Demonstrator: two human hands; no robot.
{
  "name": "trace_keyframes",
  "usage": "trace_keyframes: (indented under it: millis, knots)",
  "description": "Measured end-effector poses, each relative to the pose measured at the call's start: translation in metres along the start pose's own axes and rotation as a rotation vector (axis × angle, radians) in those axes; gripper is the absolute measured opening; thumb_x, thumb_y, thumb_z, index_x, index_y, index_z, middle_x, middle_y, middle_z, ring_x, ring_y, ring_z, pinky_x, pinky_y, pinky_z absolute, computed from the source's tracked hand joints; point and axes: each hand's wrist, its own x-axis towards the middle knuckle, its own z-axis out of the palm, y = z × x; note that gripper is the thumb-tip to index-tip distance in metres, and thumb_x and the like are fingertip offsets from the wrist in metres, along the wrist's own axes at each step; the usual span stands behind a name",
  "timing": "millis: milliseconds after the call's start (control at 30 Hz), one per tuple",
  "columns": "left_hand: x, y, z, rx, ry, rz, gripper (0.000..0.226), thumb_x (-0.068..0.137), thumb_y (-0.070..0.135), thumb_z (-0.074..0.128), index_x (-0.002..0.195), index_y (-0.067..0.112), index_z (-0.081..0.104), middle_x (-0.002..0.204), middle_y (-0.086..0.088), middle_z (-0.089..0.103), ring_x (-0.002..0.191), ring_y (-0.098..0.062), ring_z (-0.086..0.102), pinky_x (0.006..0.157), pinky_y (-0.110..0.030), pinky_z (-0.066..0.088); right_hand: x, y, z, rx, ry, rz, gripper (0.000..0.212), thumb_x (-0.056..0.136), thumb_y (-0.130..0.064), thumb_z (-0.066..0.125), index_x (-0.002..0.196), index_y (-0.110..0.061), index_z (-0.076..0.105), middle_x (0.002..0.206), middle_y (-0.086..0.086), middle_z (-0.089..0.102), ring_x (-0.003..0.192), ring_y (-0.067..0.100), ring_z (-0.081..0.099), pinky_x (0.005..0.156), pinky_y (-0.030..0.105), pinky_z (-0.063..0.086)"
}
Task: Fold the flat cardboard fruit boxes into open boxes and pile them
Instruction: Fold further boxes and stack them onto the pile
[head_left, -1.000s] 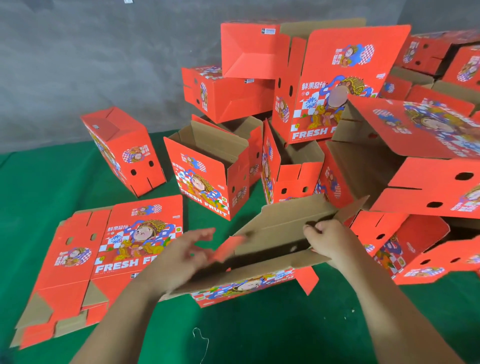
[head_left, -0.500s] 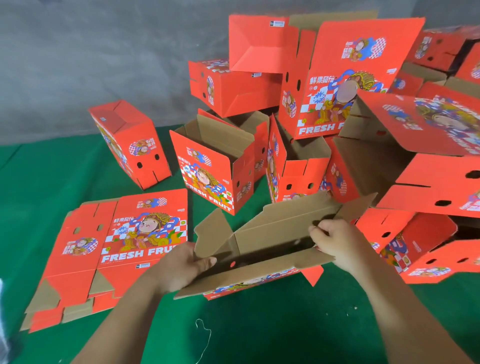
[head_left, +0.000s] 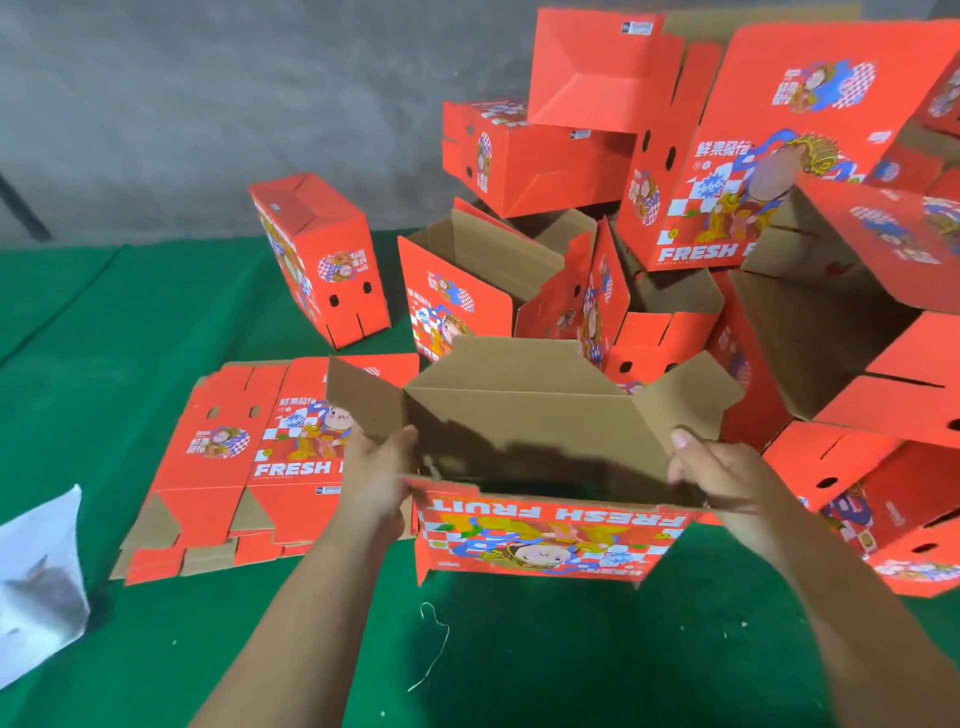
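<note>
- L hand (head_left: 375, 475) grips the left end of the half-opened box (head_left: 540, 431); fingers reach over the near-left corner to the brown inside, thumb outside. Grip is partly hidden by the cardboard.
- R hand (head_left: 714, 470) grips the right end of the same box; thumb up against the inner wall, fingers curled round the near-right edge.
- Box held between both hands just above the green cloth (head_left: 519, 649), opened into a rectangular tube; brown inside faces the camera, green shows through the bottom.
- Near wall is red w/ "FRESH FRUIT" print reading upside down to the camera. Top flaps stick out: one at left, one at back, one at right.
- Stack of flat boxes (head_left: 249, 462) lies on the cloth just left of the L hand, printed side up, brown flaps at the near edge.
- Pile of folded boxes (head_left: 675, 218) behind & right of the held box, tumbled at mixed angles; some w/ open tops up, some on their sides.
- One folded box (head_left: 322, 260) stands tilted by itself, left of the pile, bottom seam facing up.
- White paper sheet (head_left: 39, 587) at far left edge on the cloth; a thin white thread (head_left: 436, 644) lies near centre, btwn the forearms.
- Grey wall (head_left: 208, 104) behind everything.
</note>
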Motion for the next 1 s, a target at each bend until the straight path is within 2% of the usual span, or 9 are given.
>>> trace_keyframes:
  millis: [133,233,433,533,600,667,733,800,1000]
  knots:
    - [-0.007,0.006,0.005,-0.093,-0.028,-0.103,0.021,0.1,-0.006,0.049,0.1,0.012,0.059,0.065,-0.004,0.074,0.053,-0.022,0.072,0.041,-0.026,0.052,0.0,-0.003,-0.005,0.171,-0.011,0.082,0.063,0.106,-0.04,0.037,0.069,-0.013,0.08,0.082,-0.003,0.079,0.09,0.01,0.07,0.093,0.025,0.042]
    - [-0.009,0.009,0.007,-0.092,-0.039,-0.121,0.021,0.1,-0.007,0.048,0.101,0.012,0.057,0.059,-0.003,0.071,0.05,-0.02,0.07,0.041,-0.027,0.053,-0.007,-0.007,-0.008,0.201,-0.003,0.069,0.065,0.094,-0.053,0.037,0.073,-0.01,0.081,0.08,-0.01,0.078,0.08,-0.005,0.068,0.082,0.013,0.035]
    - [-0.006,0.011,0.001,-0.057,-0.133,-0.131,0.026,0.095,-0.007,0.048,0.104,0.014,0.06,0.072,-0.009,0.063,0.055,-0.02,0.055,0.058,-0.029,0.043,-0.017,-0.011,-0.015,0.303,0.164,0.049,0.076,0.103,-0.055,0.027,0.068,-0.011,0.079,0.065,0.007,0.075,0.067,0.014,0.068,0.066,0.014,0.045]
    - [-0.007,0.013,0.004,-0.066,-0.185,-0.105,0.024,0.094,-0.009,0.05,0.101,0.011,0.06,0.068,-0.006,0.062,0.046,-0.013,0.052,0.046,-0.021,0.042,-0.012,-0.017,-0.017,0.549,0.215,0.175,0.088,0.113,-0.033,0.017,0.051,-0.007,0.074,0.047,-0.004,0.065,0.069,0.018,0.052,0.063,0.025,0.047]
    - [-0.004,0.018,0.004,-0.097,-0.173,-0.095,0.027,0.095,-0.008,0.051,0.112,0.01,0.059,0.077,-0.009,0.064,0.048,-0.014,0.056,0.047,-0.023,0.044,-0.008,-0.023,-0.016,0.641,0.304,0.194,0.06,0.112,-0.006,0.021,0.088,0.013,0.072,0.052,-0.005,0.06,0.062,0.014,0.046,0.059,0.029,0.051]
    - [-0.001,0.027,0.005,-0.107,-0.212,-0.067,0.027,0.095,-0.009,0.05,0.107,0.012,0.062,0.075,-0.008,0.066,0.048,-0.013,0.056,0.05,-0.023,0.044,-0.007,-0.033,-0.014,0.638,0.404,0.199,0.033,0.106,0.003,0.032,0.092,0.007,0.062,0.067,0.009,0.051,0.055,0.022,0.048,0.054,0.02,0.049]
    - [0.002,0.04,0.009,-0.106,-0.253,-0.04,0.028,0.093,-0.009,0.049,0.094,0.015,0.064,0.066,-0.003,0.066,0.044,-0.011,0.054,0.051,-0.022,0.042,-0.009,-0.038,-0.017,0.393,0.333,0.072,0.017,0.098,-0.013,0.05,0.095,-0.009,0.066,0.085,0.027,0.054,0.066,0.03,0.06,0.07,0.03,0.05]
    - [0.005,0.055,0.016,-0.112,-0.278,0.001,0.032,0.094,-0.01,0.047,0.085,0.016,0.063,0.06,0.0,0.065,0.042,-0.01,0.053,0.048,-0.02,0.043,-0.01,-0.041,-0.021,0.127,0.235,-0.06,0.022,0.085,-0.027,0.057,0.101,-0.034,0.071,0.104,0.01,0.067,0.088,0.012,0.066,0.079,0.026,0.047]
    - [0.022,0.111,0.039,-0.215,-0.249,0.272,0.037,0.095,-0.01,0.045,0.096,0.021,0.066,0.08,-0.005,0.069,0.061,-0.017,0.059,0.058,-0.03,0.044,0.017,-0.085,-0.028,0.536,0.323,-0.132,0.022,0.082,-0.045,0.071,0.092,-0.027,0.078,0.082,0.004,0.078,0.074,0.01,0.069,0.064,0.032,0.058]
